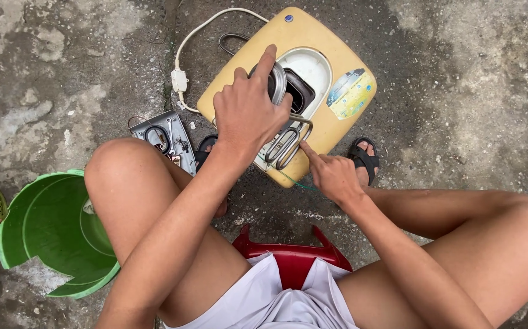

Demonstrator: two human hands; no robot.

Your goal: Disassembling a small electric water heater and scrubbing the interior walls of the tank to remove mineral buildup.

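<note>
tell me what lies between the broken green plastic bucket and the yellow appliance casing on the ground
In the head view, the person's bare left knee and a grey metal plate lie between the green bucket and yellow casing.
</note>
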